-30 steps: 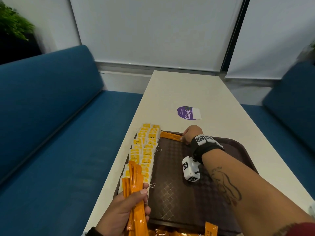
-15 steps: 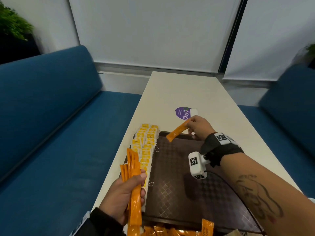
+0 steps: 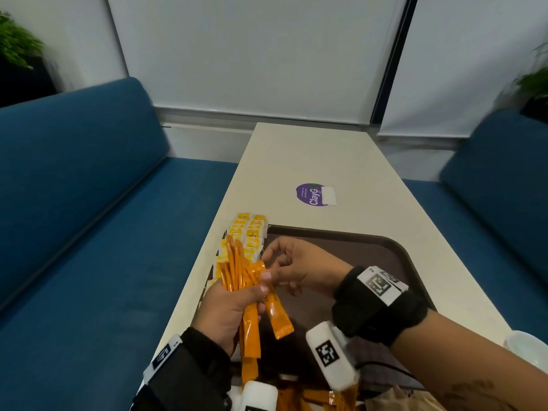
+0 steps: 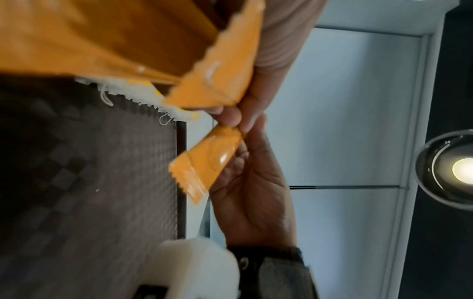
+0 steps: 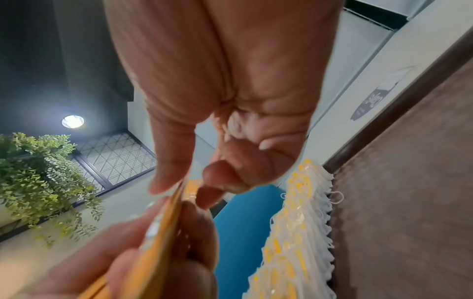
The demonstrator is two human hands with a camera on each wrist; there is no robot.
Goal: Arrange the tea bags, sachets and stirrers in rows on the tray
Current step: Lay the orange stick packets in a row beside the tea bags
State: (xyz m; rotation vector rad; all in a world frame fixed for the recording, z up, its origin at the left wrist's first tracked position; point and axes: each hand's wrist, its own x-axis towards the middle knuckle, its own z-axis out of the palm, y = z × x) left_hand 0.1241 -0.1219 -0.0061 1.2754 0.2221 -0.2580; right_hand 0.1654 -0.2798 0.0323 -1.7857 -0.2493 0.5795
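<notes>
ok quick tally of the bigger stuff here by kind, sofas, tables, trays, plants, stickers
blue sofas: 2
table: 1
tray: 1
plants: 2
purple sticker: 1
total: 7

We see dim, even indoor light; round ceiling lamps point(image 4: 463, 172) glare in both wrist views. Close to the fingers point(image 5: 225, 178) everything blurs, and straight lines bend toward the edges.
</notes>
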